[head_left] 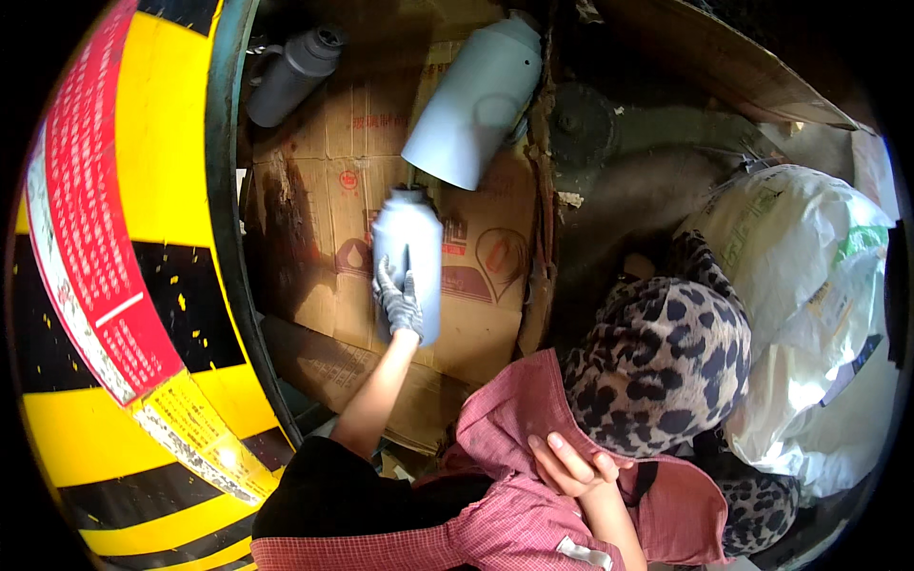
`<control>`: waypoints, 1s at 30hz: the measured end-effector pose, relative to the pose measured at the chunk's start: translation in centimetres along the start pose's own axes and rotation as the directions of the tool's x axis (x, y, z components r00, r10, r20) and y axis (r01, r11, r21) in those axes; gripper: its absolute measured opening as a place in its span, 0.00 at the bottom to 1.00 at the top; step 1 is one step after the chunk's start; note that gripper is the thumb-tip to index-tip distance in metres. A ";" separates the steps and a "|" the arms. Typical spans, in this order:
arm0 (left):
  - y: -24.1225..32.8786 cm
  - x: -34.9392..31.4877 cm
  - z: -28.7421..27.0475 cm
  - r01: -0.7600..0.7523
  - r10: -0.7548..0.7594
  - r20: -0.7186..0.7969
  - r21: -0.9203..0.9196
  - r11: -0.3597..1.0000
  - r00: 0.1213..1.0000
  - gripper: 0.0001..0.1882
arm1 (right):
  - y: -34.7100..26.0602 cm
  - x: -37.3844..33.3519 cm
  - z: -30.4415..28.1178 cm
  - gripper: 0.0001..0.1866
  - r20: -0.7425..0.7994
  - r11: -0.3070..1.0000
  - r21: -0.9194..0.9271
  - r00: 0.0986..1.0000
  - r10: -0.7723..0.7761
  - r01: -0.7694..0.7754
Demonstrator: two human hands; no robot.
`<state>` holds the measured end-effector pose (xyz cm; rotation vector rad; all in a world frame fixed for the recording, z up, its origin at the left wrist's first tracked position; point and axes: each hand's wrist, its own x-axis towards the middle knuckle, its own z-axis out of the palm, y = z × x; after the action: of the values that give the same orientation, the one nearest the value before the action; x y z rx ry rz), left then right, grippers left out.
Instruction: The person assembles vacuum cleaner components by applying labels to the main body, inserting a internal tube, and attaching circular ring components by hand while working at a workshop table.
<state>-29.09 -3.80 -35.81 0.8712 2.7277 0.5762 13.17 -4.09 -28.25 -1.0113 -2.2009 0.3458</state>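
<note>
My left hand (398,303), in a grey striped glove, reaches up from the lower left and grips a pale grey thermos flask (419,249) by its side. The flask's narrow neck points away from me, over flattened cardboard (495,328). Just beyond it lies a larger light-blue thermos flask (479,100), tilted, its wide base toward me. A darker grey thermos flask (297,78) with a side handle leans at the far left. Without a glove, my right hand (571,466) has its fingers closed against pink checked cloth (509,409); its thumb is hidden.
Yellow-and-black striped panelling (171,314) with a red label curves along the left. Rounded leopard-print fabric (666,366) bulges at the right, beside a full white plastic bag (790,285). A cardboard flap (752,62) juts in at the upper right.
</note>
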 end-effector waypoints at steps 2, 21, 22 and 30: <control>2.2 -1.5 1.0 -0.205 0.205 -0.005 -0.078 0.976 0.979 0.43 | -1.0 -1.6 1.0 0.12 -0.082 0.991 -0.027 0.988 0.130 -0.133; 18.3 -4.0 -1.1 0.084 0.123 0.160 -0.878 0.471 0.979 0.28 | -1.2 1.1 -1.8 0.23 -0.135 0.965 0.034 0.955 0.263 -0.261; 18.6 -5.4 -3.4 0.085 0.189 0.172 -0.914 0.397 0.967 0.27 | -1.0 1.8 -2.4 0.26 -0.246 0.940 0.035 0.909 0.336 -0.339; 15.2 -11.9 -7.3 -0.121 0.612 0.047 -0.966 0.230 0.789 0.22 | 2.5 4.9 -9.6 0.12 -0.371 0.847 0.412 0.787 0.493 -0.336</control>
<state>-14.20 -1.64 -21.65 1.0814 1.2432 1.6174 18.79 0.85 -20.14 -1.2427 -1.4128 0.5807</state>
